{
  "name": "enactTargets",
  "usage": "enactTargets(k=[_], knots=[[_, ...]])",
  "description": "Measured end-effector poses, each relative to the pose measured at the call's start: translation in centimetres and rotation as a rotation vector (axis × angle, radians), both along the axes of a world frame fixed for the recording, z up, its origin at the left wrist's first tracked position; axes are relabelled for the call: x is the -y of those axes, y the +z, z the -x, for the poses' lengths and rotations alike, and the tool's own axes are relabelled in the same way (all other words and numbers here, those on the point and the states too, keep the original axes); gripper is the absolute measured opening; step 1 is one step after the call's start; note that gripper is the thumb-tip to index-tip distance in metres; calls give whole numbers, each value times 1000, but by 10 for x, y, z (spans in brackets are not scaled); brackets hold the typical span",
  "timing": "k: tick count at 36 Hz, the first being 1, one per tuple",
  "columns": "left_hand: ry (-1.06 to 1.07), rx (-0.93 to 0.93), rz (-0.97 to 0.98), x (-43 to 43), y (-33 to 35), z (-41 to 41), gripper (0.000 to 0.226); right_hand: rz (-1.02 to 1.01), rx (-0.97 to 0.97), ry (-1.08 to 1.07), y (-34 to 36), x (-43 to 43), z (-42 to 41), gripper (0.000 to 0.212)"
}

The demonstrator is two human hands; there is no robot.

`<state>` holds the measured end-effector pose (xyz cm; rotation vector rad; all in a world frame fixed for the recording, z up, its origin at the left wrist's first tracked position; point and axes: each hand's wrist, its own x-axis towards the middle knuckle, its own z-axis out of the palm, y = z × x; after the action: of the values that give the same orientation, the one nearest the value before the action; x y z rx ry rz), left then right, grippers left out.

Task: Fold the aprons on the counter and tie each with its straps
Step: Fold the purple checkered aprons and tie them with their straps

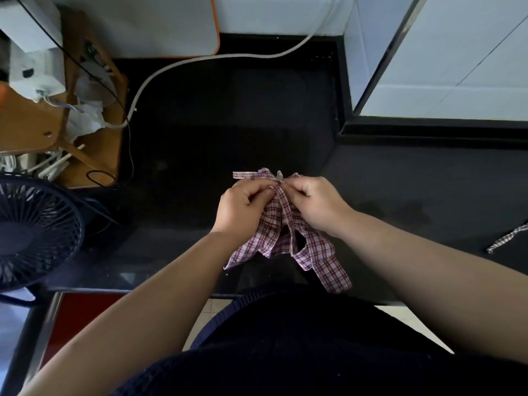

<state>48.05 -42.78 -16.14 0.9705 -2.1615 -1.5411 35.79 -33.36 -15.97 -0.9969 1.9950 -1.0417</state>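
A red and white checked apron (285, 241) is bunched up over the dark counter (217, 132), near its front edge. My left hand (243, 207) pinches the cloth and a strap at the top left of the bundle. My right hand (314, 201) pinches the strap right beside it, fingers curled. A short strap end (245, 175) sticks out to the left behind my left hand. Loose strap ends (328, 267) hang down toward my body. A second checked strap (505, 238) lies at the right edge of the counter; the rest of it is out of view.
A dark blue fan (34, 232) stands at the left front. Behind it sits a wooden rack (91, 144) with white items and cables. A white cable (200, 60) curves across the back of the counter. A white tiled wall (445, 67) rises at the right.
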Motion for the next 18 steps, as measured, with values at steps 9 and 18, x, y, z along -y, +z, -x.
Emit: enactTargets(k=[9,18], knots=[[-20,65,-144,19,3,4,22,129,233,-77,1,-4,0,24],[-44,15,-413,21,11,8,16,5,111,67,-2,-5,8,26]])
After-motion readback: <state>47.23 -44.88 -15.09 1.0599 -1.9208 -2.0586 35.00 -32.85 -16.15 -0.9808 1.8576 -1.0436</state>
